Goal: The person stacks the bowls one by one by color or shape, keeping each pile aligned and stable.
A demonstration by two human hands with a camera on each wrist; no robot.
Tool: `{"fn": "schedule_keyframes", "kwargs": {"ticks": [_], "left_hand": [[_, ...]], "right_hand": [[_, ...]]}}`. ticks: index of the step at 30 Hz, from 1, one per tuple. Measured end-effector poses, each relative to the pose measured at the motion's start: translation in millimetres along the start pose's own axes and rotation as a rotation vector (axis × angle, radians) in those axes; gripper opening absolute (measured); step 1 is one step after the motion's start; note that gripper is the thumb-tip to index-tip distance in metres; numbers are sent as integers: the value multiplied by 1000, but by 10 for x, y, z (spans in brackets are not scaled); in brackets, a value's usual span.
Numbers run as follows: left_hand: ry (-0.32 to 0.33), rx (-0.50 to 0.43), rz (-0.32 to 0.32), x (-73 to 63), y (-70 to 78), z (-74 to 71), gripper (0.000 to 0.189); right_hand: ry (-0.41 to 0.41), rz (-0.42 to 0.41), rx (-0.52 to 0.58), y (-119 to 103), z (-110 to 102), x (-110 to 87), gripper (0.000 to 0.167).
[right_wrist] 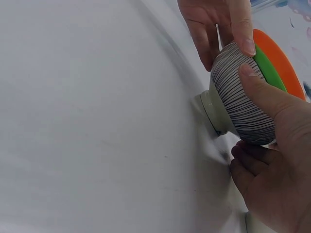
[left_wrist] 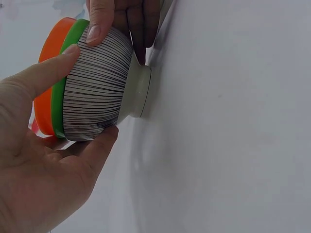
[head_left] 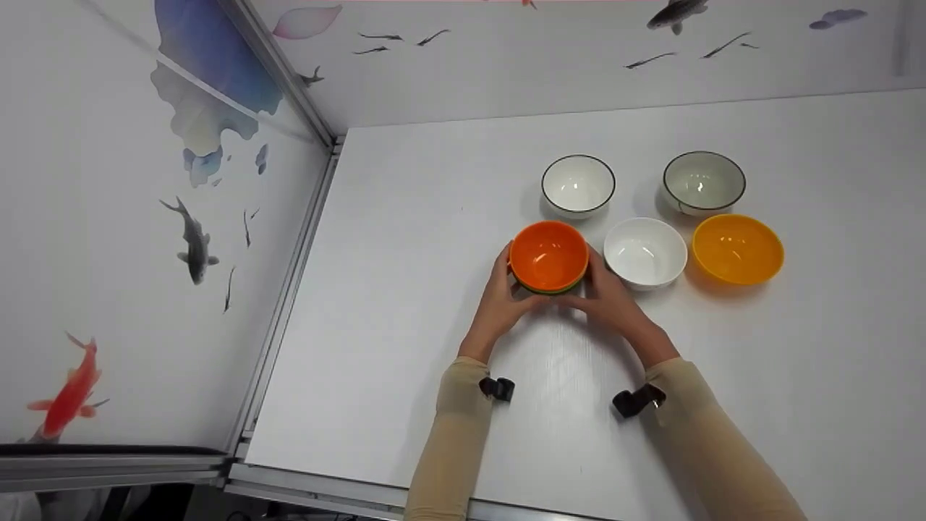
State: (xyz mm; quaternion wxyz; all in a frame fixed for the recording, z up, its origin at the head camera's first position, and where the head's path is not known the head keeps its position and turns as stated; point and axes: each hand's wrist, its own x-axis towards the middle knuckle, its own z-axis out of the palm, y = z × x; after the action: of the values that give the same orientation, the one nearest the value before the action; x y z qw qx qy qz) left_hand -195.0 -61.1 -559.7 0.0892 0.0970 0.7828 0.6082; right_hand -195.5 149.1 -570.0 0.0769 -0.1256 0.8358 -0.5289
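Observation:
Between both hands is a stack of bowls. The orange bowl (head_left: 548, 255) sits innermost, with the green bowl (left_wrist: 59, 104) showing as a band below its rim. Outermost is a white bowl with thin dark stripes (left_wrist: 95, 90), whose pale foot is at the table; whether it touches cannot be told. My left hand (head_left: 499, 300) grips the stack's left side, thumb on the near side and fingers curled round. On the right side my right hand (head_left: 615, 300) holds it the same way, its thumb (right_wrist: 260, 92) across the stripes.
A white bowl (head_left: 645, 253) stands just right of my right hand, and a yellow bowl (head_left: 738, 250) beside it. Behind are two dark-rimmed bowls, one white (head_left: 579, 184), one greyish (head_left: 703, 182). Walls with painted fish border the white table (head_left: 376, 304) left and back.

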Motion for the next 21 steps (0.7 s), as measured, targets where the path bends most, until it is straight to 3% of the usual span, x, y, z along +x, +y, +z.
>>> {"fn": "schedule_keyframes", "kwargs": {"ticks": [6,12,16,21], "left_hand": [[21,7,5,-16,-9,23,105],[29,17,-6,-22,3,46,103],[33,20,-4,-17,13,50,101],[38,32,-16,-14,5,41,101]], "right_hand": [[-2,-3,-33,-18,-2,-25,110],[-48,93,-258,-181,-64,-205,116],[-74,78,-374,-335,-180,-382,102],[-18,23,-369,-458,-385,-532,74]]}}
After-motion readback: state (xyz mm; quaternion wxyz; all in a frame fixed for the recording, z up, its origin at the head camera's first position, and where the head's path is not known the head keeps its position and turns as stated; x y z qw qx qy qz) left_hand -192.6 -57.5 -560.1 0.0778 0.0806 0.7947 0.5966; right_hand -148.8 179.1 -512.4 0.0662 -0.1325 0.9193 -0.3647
